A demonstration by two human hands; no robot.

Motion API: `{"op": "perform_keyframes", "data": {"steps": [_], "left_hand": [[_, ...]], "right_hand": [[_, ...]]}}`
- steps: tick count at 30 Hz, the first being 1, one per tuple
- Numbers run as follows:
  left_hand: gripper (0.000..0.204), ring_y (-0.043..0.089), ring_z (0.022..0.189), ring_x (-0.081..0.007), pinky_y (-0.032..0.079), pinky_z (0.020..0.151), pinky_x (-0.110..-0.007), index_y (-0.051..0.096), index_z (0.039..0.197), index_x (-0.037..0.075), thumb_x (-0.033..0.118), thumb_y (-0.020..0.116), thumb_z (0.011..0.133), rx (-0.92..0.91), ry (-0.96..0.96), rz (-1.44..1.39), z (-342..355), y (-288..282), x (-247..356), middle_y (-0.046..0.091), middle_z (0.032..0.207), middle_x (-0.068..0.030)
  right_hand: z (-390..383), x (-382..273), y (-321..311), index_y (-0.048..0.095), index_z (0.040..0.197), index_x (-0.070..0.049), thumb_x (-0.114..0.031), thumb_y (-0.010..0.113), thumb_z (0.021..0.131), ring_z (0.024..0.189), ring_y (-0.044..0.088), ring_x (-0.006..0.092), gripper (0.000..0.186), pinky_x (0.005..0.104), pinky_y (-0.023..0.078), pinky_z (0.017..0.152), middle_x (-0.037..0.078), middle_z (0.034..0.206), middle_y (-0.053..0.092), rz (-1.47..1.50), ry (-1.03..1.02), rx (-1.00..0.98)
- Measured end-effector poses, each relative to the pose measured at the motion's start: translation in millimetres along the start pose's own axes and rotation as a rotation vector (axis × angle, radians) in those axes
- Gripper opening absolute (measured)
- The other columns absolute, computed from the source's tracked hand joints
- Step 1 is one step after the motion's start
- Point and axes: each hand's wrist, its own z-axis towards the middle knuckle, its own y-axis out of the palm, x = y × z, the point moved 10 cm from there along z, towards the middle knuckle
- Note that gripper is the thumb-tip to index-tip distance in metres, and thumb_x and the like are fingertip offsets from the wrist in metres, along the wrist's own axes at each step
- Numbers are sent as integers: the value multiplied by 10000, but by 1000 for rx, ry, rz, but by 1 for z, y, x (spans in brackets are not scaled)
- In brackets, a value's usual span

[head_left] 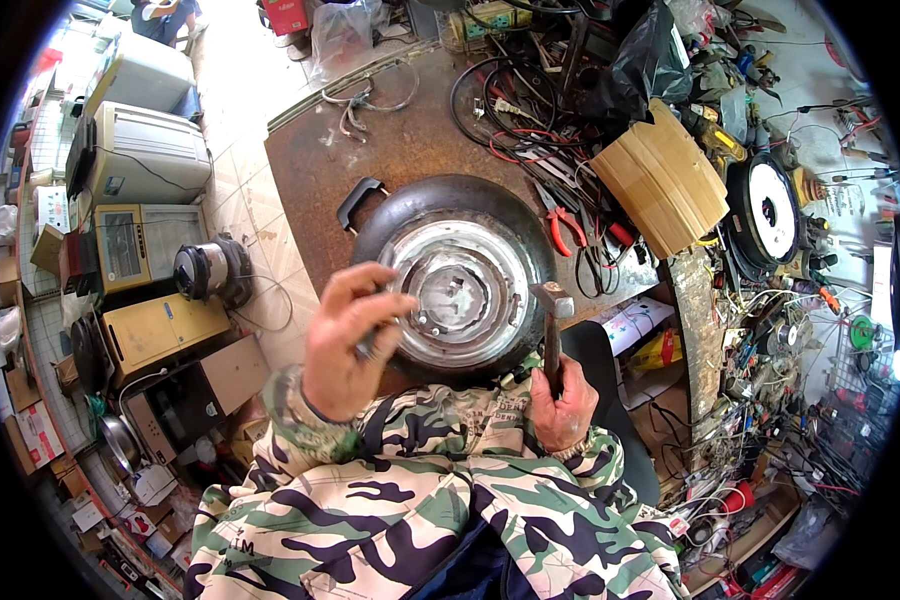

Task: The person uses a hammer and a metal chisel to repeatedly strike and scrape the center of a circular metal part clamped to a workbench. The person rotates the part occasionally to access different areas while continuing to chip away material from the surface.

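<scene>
One big rusty metal table point(410, 130) is taking up the middle, and everything else is sitting around the one round black cooker base point(457, 277) lying upside down on it, shiny silver underside point(465, 285) facing up. That base is sitting at the near edge of the table, right in front of the person. One black handle point(359, 200) is sticking out at its upper left.

Up and to the right of the base, one tan wooden block point(662, 180) is lying tilted, with one round speaker point(767, 210) just past it. One pair of red-handled pliers point(565, 228) is resting just beside the base's right rim, among a tangle of wires too messy to count.

The left hand point(348, 340) is hovering over the base's left side, fingers pinching a small thin metal tool point(370, 342) whose tip is pointing into the silver part. The right hand point(562, 405) is wrapping closed around the handle of one hammer point(552, 318), its head sitting at the base's lower right rim.
</scene>
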Motion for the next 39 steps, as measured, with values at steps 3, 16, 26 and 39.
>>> {"op": "perform_keyframes", "data": {"steps": [3, 16, 26, 39], "left_hand": [[227, 725, 1022, -222, 581, 879, -343, 706, 1268, -21, 107, 631, 1096, -85, 16, -61, -8, 25, 20, 703, 1250, -202], [56, 658, 850, -156, 546, 796, -303, 659, 1051, -23, 28, 654, 1029, 160, -319, -186, -37, 42, -21, 700, 1148, -161], [443, 549, 969, -360, 461, 863, -481, 611, 1005, 45, 298, 915, 807, 361, -397, 591, -11, 63, -33, 593, 974, -143], [367, 574, 1082, -377, 483, 954, -480, 688, 1040, 37, 260, 882, 823, 427, -452, 594, -28, 89, -47, 650, 1092, -174]], "right_hand": [[1, 3, -3, 680, 1193, 38, -169, 779, 982, 744, 741, 415, 312, 433, 584, 668, 220, 878, 732, 7, -9, 23], [13, 18, -13, 673, 1198, 41, -162, 792, 973, 707, 728, 382, 325, 402, 570, 652, 208, 849, 715, -14, 16, -48], [70, 19, -21, 674, 1225, 25, -199, 763, 1004, 749, 749, 368, 327, 400, 579, 691, 196, 890, 745, -34, -52, -255], [127, 38, -29, 663, 1242, 21, -179, 765, 1006, 679, 709, 305, 326, 397, 555, 653, 171, 812, 707, 2, -101, -431]]}}
